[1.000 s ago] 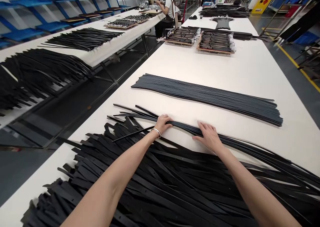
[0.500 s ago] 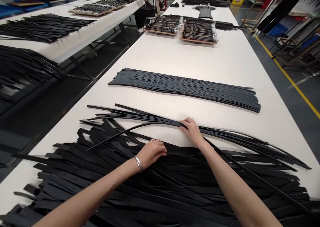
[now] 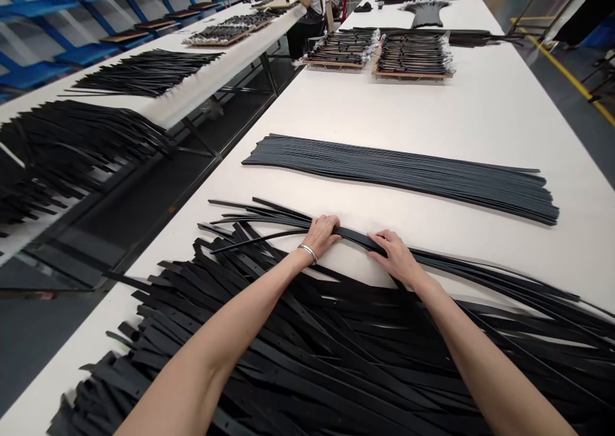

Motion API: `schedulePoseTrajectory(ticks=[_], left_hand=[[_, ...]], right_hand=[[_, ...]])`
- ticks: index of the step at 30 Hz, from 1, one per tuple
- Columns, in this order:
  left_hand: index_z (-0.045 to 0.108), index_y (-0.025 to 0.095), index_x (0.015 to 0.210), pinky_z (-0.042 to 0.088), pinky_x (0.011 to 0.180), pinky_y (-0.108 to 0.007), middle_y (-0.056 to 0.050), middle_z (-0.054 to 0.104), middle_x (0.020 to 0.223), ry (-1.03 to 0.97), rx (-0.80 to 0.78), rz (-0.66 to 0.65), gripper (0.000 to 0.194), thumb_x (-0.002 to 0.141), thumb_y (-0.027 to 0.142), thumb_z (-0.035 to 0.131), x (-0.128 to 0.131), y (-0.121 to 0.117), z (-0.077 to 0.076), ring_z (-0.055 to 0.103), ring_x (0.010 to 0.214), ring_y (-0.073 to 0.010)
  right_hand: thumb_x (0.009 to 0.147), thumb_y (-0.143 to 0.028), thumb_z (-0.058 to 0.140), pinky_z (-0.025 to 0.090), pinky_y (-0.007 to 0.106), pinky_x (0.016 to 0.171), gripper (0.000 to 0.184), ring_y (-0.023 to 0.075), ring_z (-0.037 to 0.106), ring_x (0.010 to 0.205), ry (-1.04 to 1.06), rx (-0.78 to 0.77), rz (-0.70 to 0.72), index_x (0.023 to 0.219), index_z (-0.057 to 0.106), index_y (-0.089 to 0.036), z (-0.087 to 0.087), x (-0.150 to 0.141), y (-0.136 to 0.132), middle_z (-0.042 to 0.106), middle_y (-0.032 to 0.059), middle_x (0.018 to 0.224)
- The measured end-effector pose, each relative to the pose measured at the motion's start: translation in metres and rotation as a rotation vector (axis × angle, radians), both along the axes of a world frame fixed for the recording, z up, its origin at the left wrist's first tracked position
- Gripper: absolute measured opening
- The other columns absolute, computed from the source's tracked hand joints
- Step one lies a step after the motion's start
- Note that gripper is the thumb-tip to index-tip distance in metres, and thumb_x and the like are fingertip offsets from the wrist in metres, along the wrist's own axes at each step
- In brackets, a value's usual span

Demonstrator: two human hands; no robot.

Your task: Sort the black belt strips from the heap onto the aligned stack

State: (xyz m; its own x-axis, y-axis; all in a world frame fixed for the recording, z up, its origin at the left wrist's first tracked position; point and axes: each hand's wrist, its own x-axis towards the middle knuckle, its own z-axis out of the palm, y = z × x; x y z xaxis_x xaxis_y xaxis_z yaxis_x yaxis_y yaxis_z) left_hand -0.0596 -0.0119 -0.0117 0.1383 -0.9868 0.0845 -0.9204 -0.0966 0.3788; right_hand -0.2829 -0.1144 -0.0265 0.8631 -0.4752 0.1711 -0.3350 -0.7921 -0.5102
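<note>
1. Loose pile of black leather strips (image 3: pixel 298 353) on a white table (image 3: pixel 480 122); squared dark stack (image 3: pixel 398 180) lies beyond, unobstructed.
2. Left hand (image 3: pixel 321 236) and right hand (image 3: pixel 394 257), arms extended, rest palm-down on a strip bundle (image 3: pixel 353 236) at the pile's far edge; grip cannot be told.

There are two long white tables (image 3: pixel 432 122) (image 3: pixel 158 106) in view. The nearer table carries one neat stack of dark grey straps (image 3: pixel 398 180), one big loose pile of black straps (image 3: pixel 298 353), too many for counting, and two wooden trays (image 3: pixel 342 66) of straps. The person has two hands, one left hand (image 3: pixel 323 236) and one right hand (image 3: pixel 394 257), with one silver bangle (image 3: pixel 307 253). One co-worker (image 3: pixel 307 0) is at the other table.
</note>
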Motion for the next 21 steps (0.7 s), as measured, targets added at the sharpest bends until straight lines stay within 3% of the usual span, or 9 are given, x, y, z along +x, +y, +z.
schedulePoseTrajectory(ticks=[4,7,9,11,13,14,17,19,21], left_hand=[[0.053,0.023,0.109,0.036,0.090,-0.038,-0.007,0.057,0.108,-0.213,0.171,0.000,0.027,0.082,0.026,0.059,0.054,0.030,0.011,0.048,0.103,-0.0242],[0.057,0.019,0.099,0.037,0.087,-0.042,-0.011,0.057,0.103,-0.320,0.271,0.086,0.018,0.082,0.021,0.056,0.117,0.074,0.036,0.050,0.100,-0.0277],[0.057,0.015,0.097,0.038,0.084,-0.048,-0.015,0.057,0.098,-0.398,0.289,0.236,0.018,0.081,0.015,0.049,0.148,0.103,0.056,0.050,0.098,-0.0321],[0.055,0.013,0.100,0.039,0.082,-0.050,-0.017,0.056,0.098,-0.478,0.240,0.456,0.022,0.082,0.012,0.045,0.154,0.123,0.069,0.048,0.100,-0.0348],[0.054,0.015,0.103,0.041,0.084,-0.046,-0.015,0.056,0.100,-0.428,0.160,0.498,0.021,0.084,0.015,0.045,0.126,0.133,0.070,0.049,0.101,-0.0312],[0.054,0.018,0.103,0.042,0.084,-0.042,-0.012,0.057,0.101,-0.338,0.140,0.394,0.019,0.086,0.019,0.047,0.102,0.135,0.066,0.050,0.099,-0.0277],[0.054,0.023,0.103,0.044,0.081,-0.031,-0.004,0.059,0.098,-0.016,0.193,-0.162,0.020,0.087,0.035,0.054,0.017,0.131,0.044,0.053,0.092,-0.0197],[0.055,0.022,0.099,0.044,0.078,-0.029,-0.003,0.059,0.094,0.021,0.228,-0.369,0.020,0.086,0.037,0.058,-0.024,0.126,0.032,0.053,0.088,-0.0189],[0.055,0.020,0.094,0.043,0.076,-0.028,-0.004,0.059,0.092,-0.014,0.251,-0.469,0.014,0.087,0.032,0.057,-0.042,0.122,0.025,0.052,0.086,-0.0184]], right_hand=[[0.088,-0.027,0.046,0.042,0.043,0.091,0.038,0.0260,0.049,0.101,-0.007,0.021,-0.007,0.125,0.054,-0.024,-0.009,0.002,-0.005,0.054,0.0090,0.107],[0.088,-0.026,0.046,0.041,0.042,0.091,0.038,0.0265,0.048,0.101,-0.015,0.020,-0.009,0.124,0.055,-0.021,-0.012,0.003,-0.005,0.055,0.0097,0.107],[0.087,-0.025,0.047,0.041,0.042,0.091,0.038,0.0265,0.048,0.101,-0.022,0.027,-0.018,0.123,0.056,-0.022,-0.012,0.003,-0.004,0.055,0.0096,0.107],[0.086,-0.025,0.048,0.042,0.042,0.090,0.038,0.0261,0.048,0.101,-0.027,0.035,-0.026,0.123,0.056,-0.023,-0.012,0.003,-0.003,0.055,0.0089,0.107],[0.086,-0.024,0.048,0.042,0.042,0.090,0.038,0.0259,0.048,0.101,-0.028,0.040,-0.033,0.123,0.056,-0.024,-0.012,0.004,-0.003,0.055,0.0086,0.107],[0.086,-0.024,0.048,0.042,0.042,0.090,0.038,0.0258,0.048,0.101,-0.026,0.041,-0.037,0.124,0.056,-0.023,-0.012,0.004,-0.003,0.055,0.0086,0.108],[0.086,-0.023,0.049,0.041,0.041,0.091,0.038,0.0257,0.048,0.102,-0.017,0.047,-0.051,0.123,0.056,-0.022,-0.011,0.005,-0.003,0.055,0.0089,0.108],[0.086,-0.022,0.050,0.041,0.041,0.091,0.038,0.0253,0.048,0.102,-0.009,0.054,-0.062,0.123,0.056,-0.022,-0.010,0.005,-0.003,0.055,0.0088,0.108],[0.086,-0.021,0.050,0.040,0.040,0.092,0.038,0.0246,0.048,0.102,-0.007,0.058,-0.066,0.123,0.056,-0.022,-0.009,0.005,-0.003,0.055,0.0086,0.107]])
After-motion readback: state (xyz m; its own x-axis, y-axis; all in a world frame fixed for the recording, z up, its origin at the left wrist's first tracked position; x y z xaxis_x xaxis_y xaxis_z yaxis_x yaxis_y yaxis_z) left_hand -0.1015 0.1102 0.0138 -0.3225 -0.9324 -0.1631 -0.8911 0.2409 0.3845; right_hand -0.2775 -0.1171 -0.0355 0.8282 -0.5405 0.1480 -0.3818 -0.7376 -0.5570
